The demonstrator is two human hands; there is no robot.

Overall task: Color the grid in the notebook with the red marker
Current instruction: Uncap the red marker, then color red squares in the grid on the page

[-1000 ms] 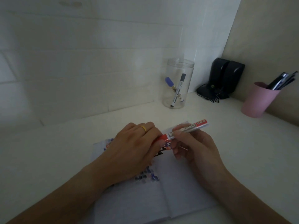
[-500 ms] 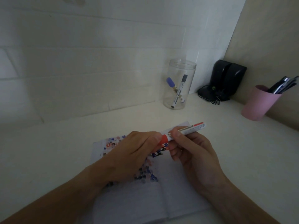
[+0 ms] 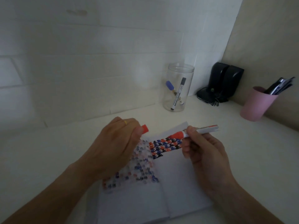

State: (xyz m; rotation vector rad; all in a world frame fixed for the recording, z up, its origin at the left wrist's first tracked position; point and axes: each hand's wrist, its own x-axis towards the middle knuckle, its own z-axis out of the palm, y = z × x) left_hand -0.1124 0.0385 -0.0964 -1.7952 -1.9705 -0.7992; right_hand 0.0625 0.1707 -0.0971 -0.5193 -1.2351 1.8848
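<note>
Holding the red marker (image 3: 196, 131) in my right hand (image 3: 205, 152), I note the grip: the thumb and forefinger fingers (image 3: 191, 129) pinch the white barrel just behind its red front section, and the remaining fingers curl beneath. The barrel runs level, its rear end pointing right and its tip end pointing left, raised above the top edge of the notebook (image 3: 169, 183) and clear of the page. The tip itself is blurred; I cannot tell its shape.

My left hand (image 3: 113, 147) is clenched around the red cap (image 3: 144, 128), which protrudes from between thumb and forefinger. A yellow ring (image 3: 124, 122) shows on one finger. Cap and marker are apart, with a clear gap between them.

The notebook lies open on the white counter (image 3: 48, 151), directly below both hands. The grid (image 3: 165, 147) on the right page carries red, blue and black coloured cells across its upper rows; the left page shows a fainter pattern, partly covered by my left hand.

At the back of the counter stand a clear jar (image 3: 178, 88) containing two markers, a pair of black speakers (image 3: 224, 81) in the corner, and a pink cup (image 3: 257, 105) holding pens.
</note>
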